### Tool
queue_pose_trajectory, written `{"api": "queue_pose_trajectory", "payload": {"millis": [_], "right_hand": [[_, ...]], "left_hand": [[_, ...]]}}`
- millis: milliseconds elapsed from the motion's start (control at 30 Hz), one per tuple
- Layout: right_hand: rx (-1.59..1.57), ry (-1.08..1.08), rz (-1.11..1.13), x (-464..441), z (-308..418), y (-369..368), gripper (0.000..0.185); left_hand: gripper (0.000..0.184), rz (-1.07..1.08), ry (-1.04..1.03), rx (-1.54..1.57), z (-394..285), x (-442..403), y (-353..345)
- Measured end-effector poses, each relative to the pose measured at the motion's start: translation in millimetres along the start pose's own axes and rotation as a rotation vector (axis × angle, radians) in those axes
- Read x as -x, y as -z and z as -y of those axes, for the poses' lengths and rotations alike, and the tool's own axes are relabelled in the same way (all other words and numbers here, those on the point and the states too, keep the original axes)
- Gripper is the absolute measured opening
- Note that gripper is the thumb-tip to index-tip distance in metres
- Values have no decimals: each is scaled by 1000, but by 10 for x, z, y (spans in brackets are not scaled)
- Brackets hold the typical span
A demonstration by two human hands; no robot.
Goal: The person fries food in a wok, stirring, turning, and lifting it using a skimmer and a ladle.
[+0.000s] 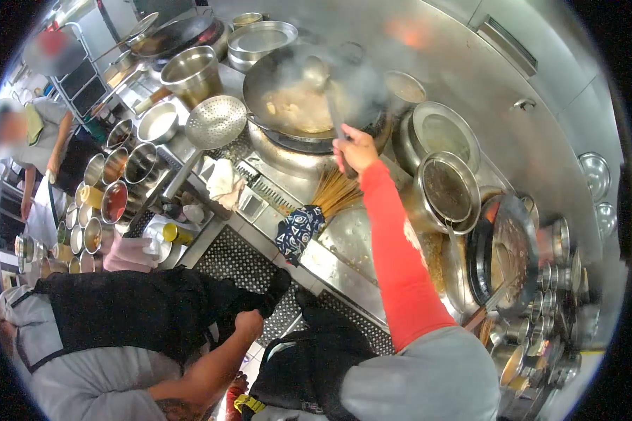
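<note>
My right hand (357, 149), at the end of a red sleeve, is closed around the handle of a ladle (333, 105). The ladle's bowl is over the far side of a large black wok (260, 81) on the stove. Pale food (295, 109) lies in the wok, partly blurred by steam. Low at the bottom edge, my left hand (239, 382) shows only in part beside a red cuff; its fingers are too hidden to read. Nearest below my right hand is a bamboo brush (333, 193) with a patterned cloth (300, 231) around its handle.
A co-worker's closed hand (249, 323) is close on my left. A perforated skimmer (216, 123) rests over the counter, near several seasoning bowls (116, 165). Right of the wok stand a strainer over a pot (448, 189) and a second wok (512, 245). Another person (49, 126) stands far left.
</note>
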State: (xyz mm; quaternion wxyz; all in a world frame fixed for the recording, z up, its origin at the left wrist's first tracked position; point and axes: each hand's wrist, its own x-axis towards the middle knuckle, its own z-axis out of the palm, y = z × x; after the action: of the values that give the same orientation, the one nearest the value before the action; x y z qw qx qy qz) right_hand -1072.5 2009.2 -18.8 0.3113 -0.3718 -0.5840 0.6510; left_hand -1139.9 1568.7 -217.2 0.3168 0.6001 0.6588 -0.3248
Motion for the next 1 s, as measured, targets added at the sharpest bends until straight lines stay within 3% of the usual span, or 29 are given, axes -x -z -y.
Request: {"api": "queue_pose_trajectory", "payload": {"millis": [100, 200, 267, 300, 400, 433, 467, 567, 667, 700, 800, 933, 1000], "right_hand": [[-181, -170, 162, 118, -87, -8, 59], [-17, -246, 49, 571, 69, 75, 57], [154, -91, 124, 295, -60, 150, 60], [134, -95, 89, 202, -70, 91, 61], [85, -156, 82, 343, -47, -76, 62], [117, -174, 83, 430, 21, -33, 62], [154, -203, 84, 509, 50, 36, 61], [336, -62, 21, 345, 76, 204, 60], [313, -29, -71, 650, 106, 100, 60], [276, -93, -38, 686, -1, 92, 60], [168, -150, 11, 399, -101, 232, 61], [471, 60, 3, 405, 60, 117, 59], [350, -53, -3, 784, 154, 12, 57]], "left_hand": [[19, -26, 53, 67, -12, -61, -173], [20, -45, 116, 159, 53, -210, -230], [21, -52, 15, 104, 26, -50, -124], [20, -156, 154, 249, 22, -209, -377], [19, -23, 71, 150, 22, 26, 46], [19, -93, 167, 185, 17, -79, -96], [19, -104, 130, 162, 61, -183, -262], [20, -89, 21, 115, 38, -191, -387], [23, 23, 88, 144, -14, 39, -19], [22, -22, 180, 247, -21, -76, -172], [21, 46, 30, 86, -19, 79, -6], [21, 22, 105, 143, 13, -81, -164], [22, 62, 90, 118, 20, 42, 35]]}}
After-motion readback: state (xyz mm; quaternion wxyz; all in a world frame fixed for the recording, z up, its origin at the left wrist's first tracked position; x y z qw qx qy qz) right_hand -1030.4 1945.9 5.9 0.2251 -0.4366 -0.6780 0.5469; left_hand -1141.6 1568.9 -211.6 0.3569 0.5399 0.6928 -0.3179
